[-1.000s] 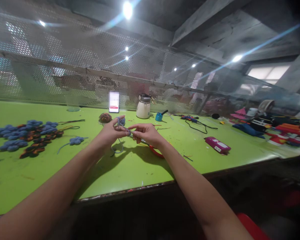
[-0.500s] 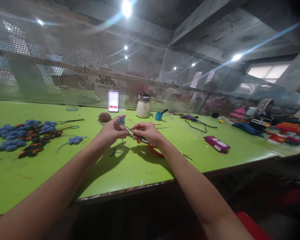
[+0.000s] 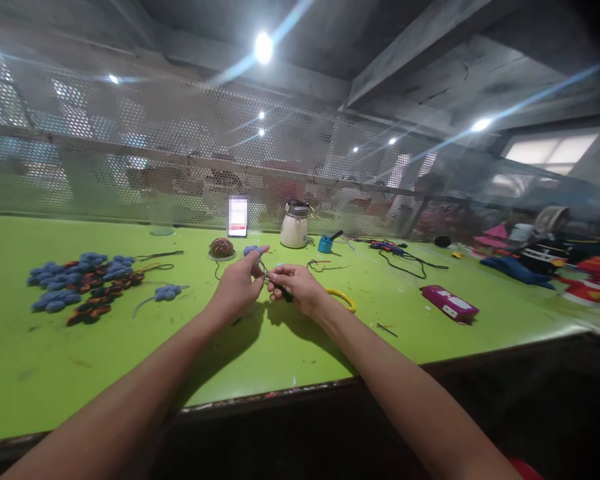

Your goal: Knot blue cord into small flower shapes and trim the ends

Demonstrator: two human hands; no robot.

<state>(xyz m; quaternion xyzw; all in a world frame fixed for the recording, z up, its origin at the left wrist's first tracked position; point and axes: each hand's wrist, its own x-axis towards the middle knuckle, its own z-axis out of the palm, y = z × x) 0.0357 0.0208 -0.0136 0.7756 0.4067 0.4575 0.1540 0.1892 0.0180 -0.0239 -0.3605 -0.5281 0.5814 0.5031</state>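
My left hand [image 3: 240, 283] is closed on blue yarn [image 3: 253, 251], which shows above its fingers. Close beside it, my right hand [image 3: 297, 287] grips a dark-handled tool [image 3: 283, 292], its thin tip reaching toward the yarn; the tip itself is too small to make out. Behind my left hand a ball of brown yarn [image 3: 222, 248] rests in a shallow dish. A single blue crocheted flower [image 3: 167, 292] with a yarn tail lies to the left. Farther left is a pile of blue flowers [image 3: 55, 300] and dark-orange ones [image 3: 93, 307]. Beyond my right wrist lies a yellow ring-shaped handle [image 3: 347, 299].
A lit phone [image 3: 238, 217] and a cream jug [image 3: 294, 227] stand at the back, near a turquoise pot [image 3: 325, 243]. Cords [image 3: 390, 248] and a purple case [image 3: 449, 304] lie right. Colourful items [image 3: 587, 283] crowd the far right. The table's front edge [image 3: 280, 392] runs below my forearms.
The view has shifted, so the table items appear lower and to the right. My hands remain close together; a red loop seen by my right wrist is out of sight, and a yellow one shows there.
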